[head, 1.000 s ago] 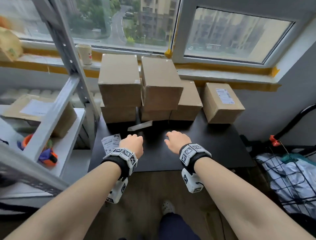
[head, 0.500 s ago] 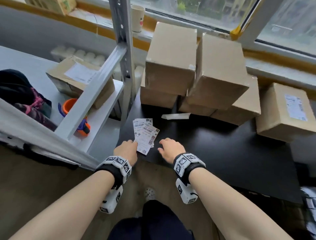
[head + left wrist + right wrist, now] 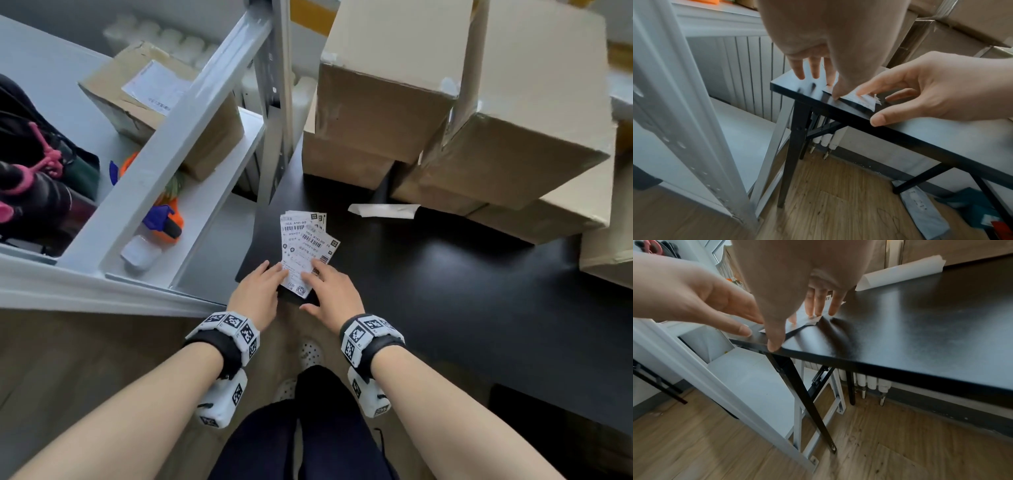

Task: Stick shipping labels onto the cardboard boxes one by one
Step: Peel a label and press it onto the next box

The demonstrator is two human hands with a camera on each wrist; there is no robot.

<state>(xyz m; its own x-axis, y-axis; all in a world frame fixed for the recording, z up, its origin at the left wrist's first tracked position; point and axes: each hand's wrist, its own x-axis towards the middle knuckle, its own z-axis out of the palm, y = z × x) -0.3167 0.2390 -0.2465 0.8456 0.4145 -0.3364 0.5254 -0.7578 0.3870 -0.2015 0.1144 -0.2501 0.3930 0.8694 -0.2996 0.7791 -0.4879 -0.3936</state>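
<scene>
Reaching for the fanned shipping labels at the surface's near-left corner, both hands lie with straight fingers: left hand touching the stack's left edge, right hand resting on its right, neither gripping. Stacked cardboard boxes at twelve o'clock show no labels, so labelling seems barely begun.

the top shipping labels read "790a a161-bb".
</scene>
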